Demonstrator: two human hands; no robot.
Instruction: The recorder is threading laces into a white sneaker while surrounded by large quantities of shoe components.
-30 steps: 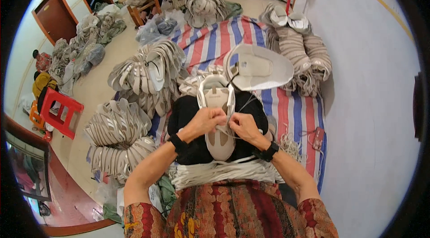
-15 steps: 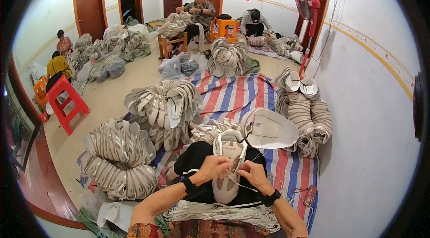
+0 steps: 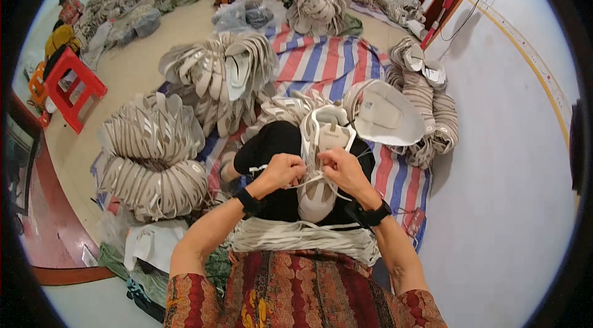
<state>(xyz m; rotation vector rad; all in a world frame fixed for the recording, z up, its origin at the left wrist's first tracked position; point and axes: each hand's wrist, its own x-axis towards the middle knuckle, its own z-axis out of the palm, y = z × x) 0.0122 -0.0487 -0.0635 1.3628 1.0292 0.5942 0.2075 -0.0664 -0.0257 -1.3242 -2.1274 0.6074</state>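
A beige and white shoe upper (image 3: 316, 203) lies across my lap between my knees, toe toward me and tongue away. A thin white shoelace (image 3: 314, 178) runs across its eyelet rows. To the left of the upper, my left hand (image 3: 283, 172) is closed, pinching the lace. My right hand (image 3: 346, 171) bends over the right eyelet row, thumb and finger together on the lace; its fingertips are partly hidden. Across my lap, nearer to me, lies a thick bundle of white laces (image 3: 302, 238).
Strung shoe uppers form piles at left (image 3: 154, 183), behind it (image 3: 216, 62) and at right (image 3: 420, 96). A large white upper (image 3: 390, 112) lies beyond my right knee on the striped sheet (image 3: 324, 62). A red stool (image 3: 75, 90) stands left. Other people sit farther off.
My view has tilted downward. My left hand has moved left of the upper, drawing lace sideways, and my right hand has come up over the right eyelets.
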